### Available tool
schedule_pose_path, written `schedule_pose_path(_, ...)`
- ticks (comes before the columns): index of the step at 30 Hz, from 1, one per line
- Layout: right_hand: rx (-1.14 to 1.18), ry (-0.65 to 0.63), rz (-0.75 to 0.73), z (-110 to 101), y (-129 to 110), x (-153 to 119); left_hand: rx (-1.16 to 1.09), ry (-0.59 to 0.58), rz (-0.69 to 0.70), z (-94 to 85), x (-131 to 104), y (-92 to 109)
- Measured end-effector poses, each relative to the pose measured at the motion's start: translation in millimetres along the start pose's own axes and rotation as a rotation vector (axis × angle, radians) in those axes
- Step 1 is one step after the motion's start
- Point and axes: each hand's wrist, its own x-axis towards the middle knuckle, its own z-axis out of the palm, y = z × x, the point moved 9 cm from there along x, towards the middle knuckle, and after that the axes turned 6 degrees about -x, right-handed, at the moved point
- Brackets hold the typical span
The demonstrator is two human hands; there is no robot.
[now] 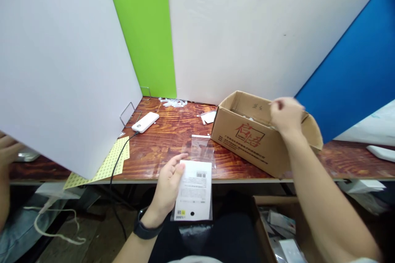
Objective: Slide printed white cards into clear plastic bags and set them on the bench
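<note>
My left hand [169, 185], with a dark band on its wrist, grips a white printed card packet [194, 191] by its left edge, thumb on top. The packet sits in a clear plastic sleeve, in front of the table's front edge. A clear bag [201, 148] lies on the table just above it. My right hand [286, 115] is at the rim of a cardboard box [240, 141] with red lettering. Its fingers are curled and blurred; whatever they may hold cannot be made out.
A white power bank [145, 122] with a black cable lies left, near yellow sticker sheets [108, 160]. Small white pieces [173, 102] lie by the back board. An open carton [257, 201] holding packets is below the table. Another person's hand [8, 148] shows at far left.
</note>
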Motion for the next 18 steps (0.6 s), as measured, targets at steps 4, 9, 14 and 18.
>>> schedule_pose_path(4, -0.138, -0.253, -0.050, 29.9, 4.1, 22.2, -0.120, 0.011, -0.029, 2.1, -1.3, -4.0)
schedule_pose_path(9, -0.116, -0.085, -0.196, -3.3, -36.3, -27.7, -0.191, 0.040, -0.050, 2.9, -5.3, 0.3)
schedule_pose_path(14, 0.053, -0.108, -0.526, -14.7, -75.0, -124.5, -0.231, 0.051, -0.081, -0.5, -9.5, -1.5)
schedule_pose_path(18, -0.439, -0.051, -0.526, -0.8, -33.2, -106.0, -0.209, 0.047, -0.126, -4.7, -14.8, -8.7)
